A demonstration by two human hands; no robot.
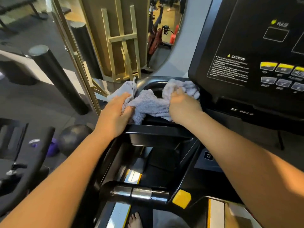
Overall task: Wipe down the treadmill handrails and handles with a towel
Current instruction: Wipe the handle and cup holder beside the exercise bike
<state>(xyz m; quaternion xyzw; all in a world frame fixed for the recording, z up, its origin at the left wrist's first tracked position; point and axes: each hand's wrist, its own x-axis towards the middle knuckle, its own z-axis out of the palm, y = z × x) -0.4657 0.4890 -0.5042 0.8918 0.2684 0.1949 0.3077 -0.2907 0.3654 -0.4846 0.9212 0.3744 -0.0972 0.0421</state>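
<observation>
Two hands on one towel [148, 105]: our left hand [115, 116] bunches its end by the tray [158, 129] corner, our right hand [184, 107] clenches the other end against the console [246, 63] edge. Stretched like this, the cloth covers the tray rim. Handle [139, 193] below looks untouched.

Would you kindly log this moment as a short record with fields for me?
setting: gym, person standing on a treadmill
towel: pale grey, bunched, draped over the black cup holder left of the console
left hand: gripping the towel's left part
right hand: gripping the towel's right part, near the console edge
pulse grip: metal, lower centre, untouched
yellow key: right of the pulse grip
ball: dark, on the floor at left
foot: bare, at the bottom edge
</observation>
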